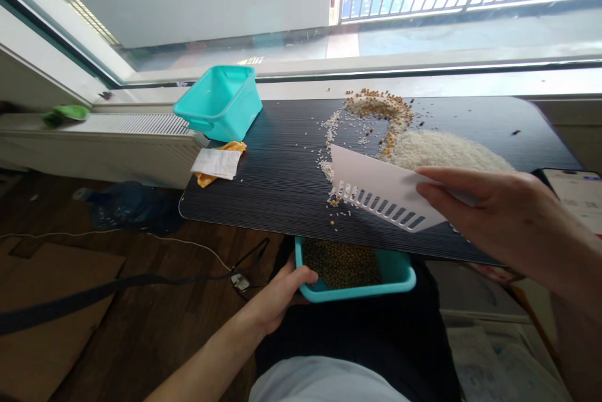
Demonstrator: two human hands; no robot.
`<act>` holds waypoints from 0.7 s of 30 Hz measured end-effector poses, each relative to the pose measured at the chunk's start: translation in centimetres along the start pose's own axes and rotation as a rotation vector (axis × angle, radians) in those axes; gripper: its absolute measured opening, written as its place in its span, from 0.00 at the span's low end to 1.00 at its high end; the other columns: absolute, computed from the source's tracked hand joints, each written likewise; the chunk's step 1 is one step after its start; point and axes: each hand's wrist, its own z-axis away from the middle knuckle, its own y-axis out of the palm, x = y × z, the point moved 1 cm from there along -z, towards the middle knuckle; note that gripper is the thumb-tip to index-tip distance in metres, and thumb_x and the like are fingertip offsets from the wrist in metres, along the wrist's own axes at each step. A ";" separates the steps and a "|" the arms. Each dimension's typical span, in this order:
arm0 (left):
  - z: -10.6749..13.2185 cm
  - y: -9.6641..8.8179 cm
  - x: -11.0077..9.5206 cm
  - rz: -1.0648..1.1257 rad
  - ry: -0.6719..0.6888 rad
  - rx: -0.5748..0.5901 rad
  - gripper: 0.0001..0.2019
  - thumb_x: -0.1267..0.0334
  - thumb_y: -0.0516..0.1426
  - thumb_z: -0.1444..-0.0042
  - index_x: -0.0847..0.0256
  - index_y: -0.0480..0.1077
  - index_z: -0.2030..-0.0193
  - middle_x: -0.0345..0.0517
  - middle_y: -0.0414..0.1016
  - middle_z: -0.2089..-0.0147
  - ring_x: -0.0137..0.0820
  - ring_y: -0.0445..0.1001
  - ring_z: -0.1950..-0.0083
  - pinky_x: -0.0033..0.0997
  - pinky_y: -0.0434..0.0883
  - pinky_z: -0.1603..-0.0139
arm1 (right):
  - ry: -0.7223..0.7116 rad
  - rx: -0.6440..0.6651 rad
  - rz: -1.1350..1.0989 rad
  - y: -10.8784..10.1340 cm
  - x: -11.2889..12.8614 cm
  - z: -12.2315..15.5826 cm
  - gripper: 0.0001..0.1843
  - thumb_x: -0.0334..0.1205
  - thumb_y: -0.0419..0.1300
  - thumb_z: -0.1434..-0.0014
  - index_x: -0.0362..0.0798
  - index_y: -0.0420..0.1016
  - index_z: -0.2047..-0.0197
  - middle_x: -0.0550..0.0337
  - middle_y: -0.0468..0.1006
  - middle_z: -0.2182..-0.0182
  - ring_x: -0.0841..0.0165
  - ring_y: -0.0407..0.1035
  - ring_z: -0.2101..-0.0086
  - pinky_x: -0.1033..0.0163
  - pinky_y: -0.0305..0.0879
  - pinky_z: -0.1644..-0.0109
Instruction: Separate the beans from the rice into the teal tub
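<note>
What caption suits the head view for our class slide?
Right hand with a slotted scraper near heaped rice; left hand holding a tub of grains at the table's edge.

Left hand (281,288) gripping lower turquoise tub (364,293), right hand (501,214) holding scraper (369,175)

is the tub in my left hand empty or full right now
Partly full: brownish grains lie in the tub, but its inner right end shows bare. I can't tell how deep they go.
</note>
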 end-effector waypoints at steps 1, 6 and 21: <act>0.0 0.0 0.0 0.001 0.000 0.003 0.17 0.60 0.60 0.53 0.60 0.68 0.56 0.42 0.75 0.62 0.34 0.72 0.58 0.34 0.71 0.57 | -0.006 0.007 0.000 0.1 0.0 0.0 0.16 0.50 0.56 0.41 0.61 0.83 0.55 0.64 0.85 0.70 0.64 0.79 0.71 0.63 0.66 0.74; 0.2 0.1 -0.1 0.001 0.001 0.005 0.18 0.60 0.60 0.53 0.60 0.69 0.54 0.42 0.76 0.61 0.34 0.72 0.57 0.34 0.71 0.56 | 0.009 0.048 -0.129 -0.4 0.3 0.5 0.16 0.52 0.56 0.41 0.61 0.83 0.57 0.66 0.84 0.69 0.68 0.77 0.73 0.65 0.67 0.73; 0.3 -0.1 -0.2 0.003 0.001 -0.006 0.18 0.59 0.61 0.55 0.59 0.70 0.55 0.44 0.76 0.58 0.37 0.72 0.55 0.36 0.70 0.55 | 0.021 0.078 -0.162 -1.0 0.7 0.3 0.17 0.53 0.57 0.42 0.60 0.84 0.57 0.65 0.85 0.67 0.67 0.77 0.73 0.64 0.70 0.72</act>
